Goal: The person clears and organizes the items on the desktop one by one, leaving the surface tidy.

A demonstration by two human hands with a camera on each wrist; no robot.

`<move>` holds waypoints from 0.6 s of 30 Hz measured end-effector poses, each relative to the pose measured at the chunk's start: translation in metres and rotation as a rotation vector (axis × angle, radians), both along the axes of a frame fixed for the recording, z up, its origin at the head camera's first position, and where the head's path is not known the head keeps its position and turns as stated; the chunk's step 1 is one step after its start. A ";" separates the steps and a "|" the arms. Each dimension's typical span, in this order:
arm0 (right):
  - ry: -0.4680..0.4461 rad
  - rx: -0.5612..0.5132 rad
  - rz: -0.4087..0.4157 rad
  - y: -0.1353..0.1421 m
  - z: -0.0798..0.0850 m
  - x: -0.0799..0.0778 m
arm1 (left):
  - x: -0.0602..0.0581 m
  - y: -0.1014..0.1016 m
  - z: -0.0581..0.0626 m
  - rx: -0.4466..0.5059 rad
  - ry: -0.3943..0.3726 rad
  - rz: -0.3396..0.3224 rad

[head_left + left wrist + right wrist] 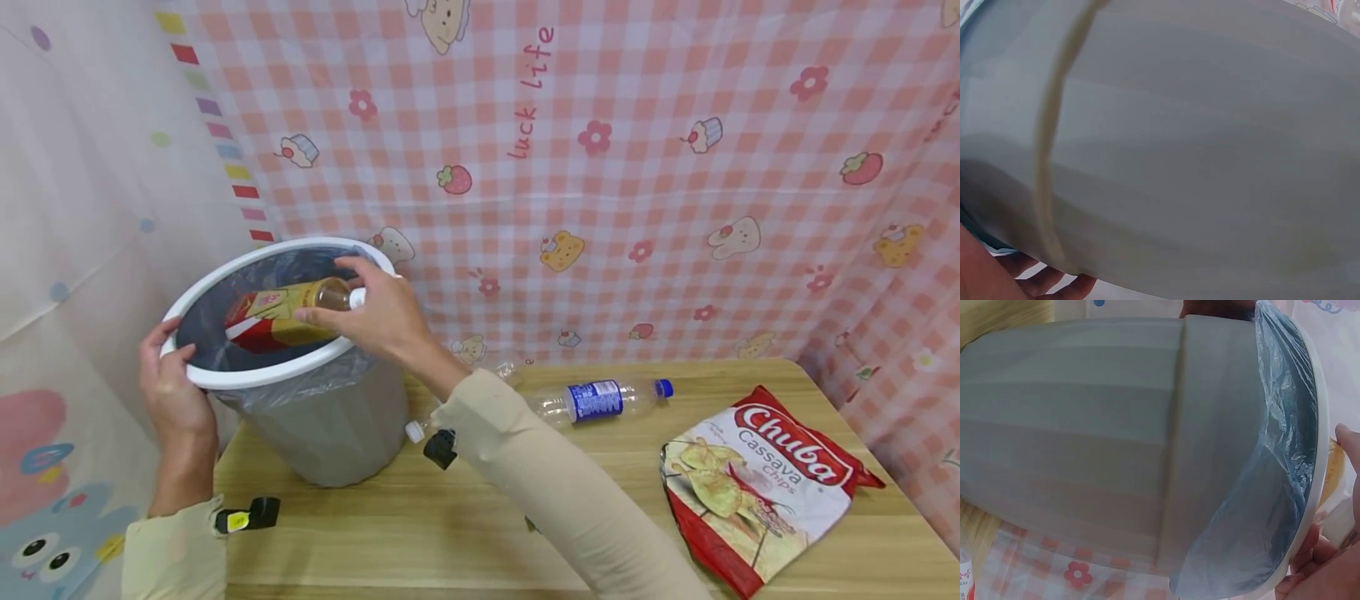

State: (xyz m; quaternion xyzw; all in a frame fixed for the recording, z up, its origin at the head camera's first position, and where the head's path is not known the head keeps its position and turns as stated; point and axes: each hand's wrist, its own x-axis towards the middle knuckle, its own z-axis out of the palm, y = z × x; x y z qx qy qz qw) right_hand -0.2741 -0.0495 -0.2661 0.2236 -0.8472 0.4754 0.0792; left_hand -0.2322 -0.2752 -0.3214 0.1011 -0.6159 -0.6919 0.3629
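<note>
A grey trash bin (330, 433) with a white rim and a clear plastic liner (1235, 531) stands at the left of the table. My left hand (178, 396) grips the rim on its left side, fingers hooked over the edge. Across the bin's mouth lies a bottle (279, 315) with a red and yellow label and a white cap. My right hand (390, 317) holds it near the neck, thumb and fingers on either side, its base tipped down into the bin. Fingers of the left hand (1047, 281) show beneath the bin's grey side in the left wrist view.
Right of the bin lies a clear bottle (596, 400) with a blue label and blue cap. Another bottle's white cap (415, 431) shows beside my right forearm. A Chuba cassava chips bag (757, 487) lies on the wooden table (360, 542). A checked curtain (480, 150) hangs behind.
</note>
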 end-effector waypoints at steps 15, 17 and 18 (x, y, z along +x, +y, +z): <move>0.021 -0.006 0.057 0.001 -0.007 -0.001 | 0.002 -0.001 0.000 -0.011 -0.005 0.006; 0.005 -0.024 0.064 0.003 -0.008 -0.001 | 0.002 0.000 0.000 -0.011 -0.009 0.004; 0.002 -0.032 0.071 0.004 -0.009 -0.001 | 0.002 0.000 0.000 -0.015 -0.016 0.007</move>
